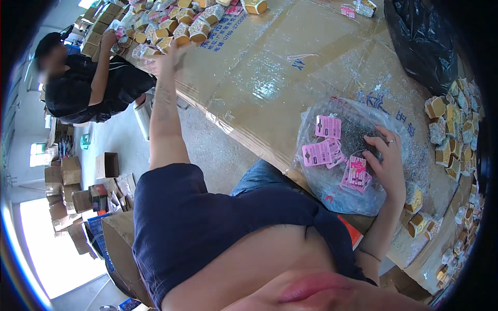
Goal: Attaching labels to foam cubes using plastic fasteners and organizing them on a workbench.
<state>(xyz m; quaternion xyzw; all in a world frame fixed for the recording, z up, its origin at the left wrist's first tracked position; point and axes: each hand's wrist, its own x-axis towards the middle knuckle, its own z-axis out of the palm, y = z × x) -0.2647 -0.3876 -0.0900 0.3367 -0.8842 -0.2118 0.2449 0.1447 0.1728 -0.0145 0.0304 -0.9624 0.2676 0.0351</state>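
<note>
My left arm stretches to the far left, and my left hand [162, 61] is at the edge of a heap of gold, glittery block-shaped pieces [181, 33]. Motion smears its fingers, so a hold cannot be made out. My right hand [386, 158], with a ring on one finger, rests on a clear plastic bag [373, 199] at the table's near edge. Its fingers are bent and apart, beside a tangle of thin dark wire-like bits [358, 132]. Pink cards with a hang hole [317, 153] lie on the bag, and a striped pink card [357, 172] is near my right fingertips.
Brown cardboard [233, 88] covers the table, with glitter scattered over it. A black plastic bag [425, 46] stands at the far right. More gold pieces [454, 129] line the right side. A person in dark clothes [78, 88] sits at the left. Cardboard boxes [70, 171] are stacked behind.
</note>
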